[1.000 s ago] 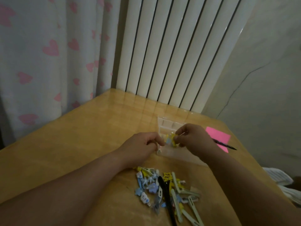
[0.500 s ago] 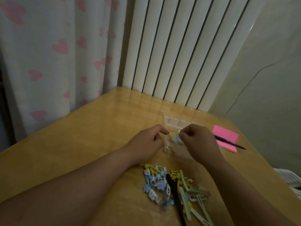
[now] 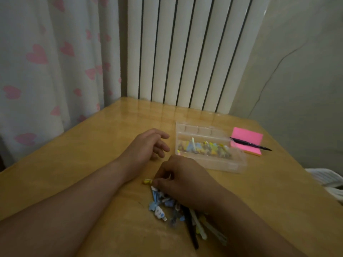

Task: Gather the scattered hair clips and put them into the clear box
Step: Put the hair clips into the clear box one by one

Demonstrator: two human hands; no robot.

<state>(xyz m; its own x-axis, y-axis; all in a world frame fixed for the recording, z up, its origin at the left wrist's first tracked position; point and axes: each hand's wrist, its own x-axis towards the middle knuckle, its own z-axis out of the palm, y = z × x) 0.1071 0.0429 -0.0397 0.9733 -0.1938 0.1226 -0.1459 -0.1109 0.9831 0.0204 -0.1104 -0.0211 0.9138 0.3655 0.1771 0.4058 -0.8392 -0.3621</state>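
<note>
Over clip pile (image 3: 160,212): R hand (image 3: 185,184) fingers (image 3: 163,175) curled (grip unclear); L hand (image 3: 146,145) loose, empty.

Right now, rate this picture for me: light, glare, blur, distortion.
Head view: dim, flat indoor light; the radiator mirrors as pale glare on the table at its far edge; the wide lens tilts the right-hand ribs; the clips in the box look smeared, and the pile under the right hand is soft.

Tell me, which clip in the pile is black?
The long black clip poking out under the right hand; the other clips are blue, white, yellow or pale green.
</note>
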